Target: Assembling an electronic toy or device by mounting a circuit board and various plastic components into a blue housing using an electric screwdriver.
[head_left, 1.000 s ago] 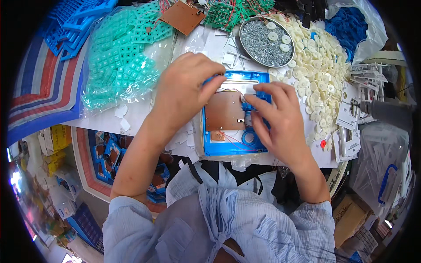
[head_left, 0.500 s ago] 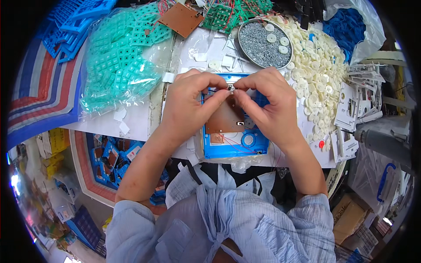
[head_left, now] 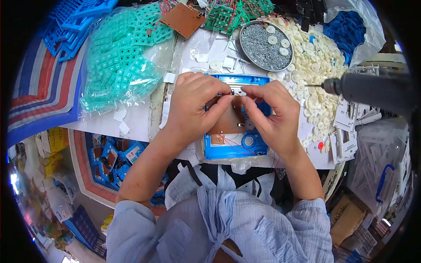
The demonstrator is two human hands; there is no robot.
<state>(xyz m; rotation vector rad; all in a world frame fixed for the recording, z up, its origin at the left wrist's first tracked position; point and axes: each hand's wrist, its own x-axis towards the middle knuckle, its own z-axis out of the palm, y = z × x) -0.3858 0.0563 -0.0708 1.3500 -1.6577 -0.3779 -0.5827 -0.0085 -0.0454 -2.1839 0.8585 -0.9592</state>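
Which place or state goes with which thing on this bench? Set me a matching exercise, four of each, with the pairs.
Things:
1. Brown board nearest the hands
2. Round metal dish
3. Teal keypads
4. Dark grey power tool

Places and states:
A. In a clear plastic bag, upper left
B. At the right, thin tip pointing left over cream discs
C. Over the blue casing
D. Filled with small metal pieces

Pairs: 1-C, 2-D, 3-A, 4-B

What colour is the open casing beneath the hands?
The casing is blue, best seen in the head view.
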